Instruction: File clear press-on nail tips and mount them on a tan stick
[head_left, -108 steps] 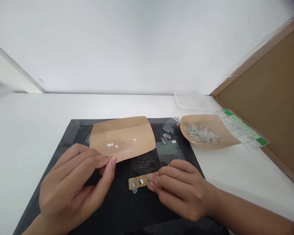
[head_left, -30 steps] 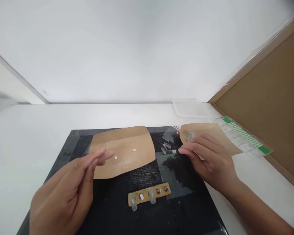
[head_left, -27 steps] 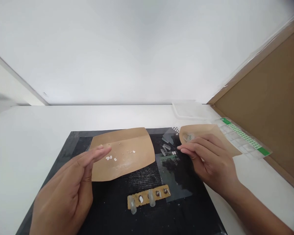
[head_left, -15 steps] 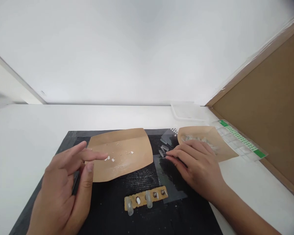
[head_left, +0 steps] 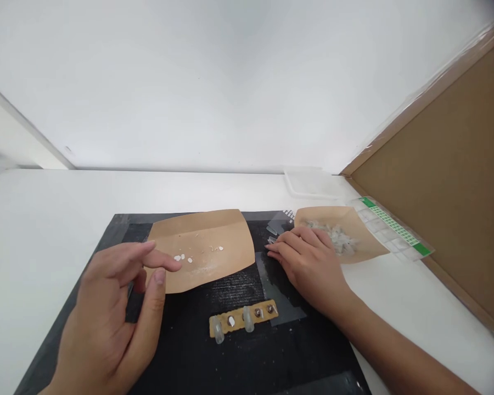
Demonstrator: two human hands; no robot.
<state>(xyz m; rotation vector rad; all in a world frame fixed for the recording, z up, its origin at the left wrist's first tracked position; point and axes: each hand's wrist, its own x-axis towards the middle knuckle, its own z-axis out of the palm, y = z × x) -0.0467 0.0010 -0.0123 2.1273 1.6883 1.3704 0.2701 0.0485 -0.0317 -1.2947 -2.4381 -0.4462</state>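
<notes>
My left hand (head_left: 107,307) hovers over the left edge of a brown paper sheet (head_left: 214,225), index finger stretched out and thumb apart, holding nothing visible. Small white oval pieces (head_left: 190,260) lie on that sheet. My right hand (head_left: 308,263) is closed in a pinch beside a few loose clear nail tips (head_left: 272,230) on the black board; what is between its fingertips is too small to make out. Nearer me lies a tan strip (head_left: 236,323) with round metal studs. Two clear nail tips (head_left: 248,319) stand on it, and one stud carries a white oval piece (head_left: 231,321).
A second brown paper (head_left: 370,241) at the right bears a pile of clear nail tips (head_left: 341,238). Beyond are a divided clear case (head_left: 395,225) with a green label and a translucent tray (head_left: 308,184). A cardboard panel (head_left: 444,142) bounds the right side.
My right hand has moved slightly left and away from me, uncovering more of the nail tip pile. My left hand's fingers have bent a little, the index fingertip lowering. The whole view has shifted slightly.
</notes>
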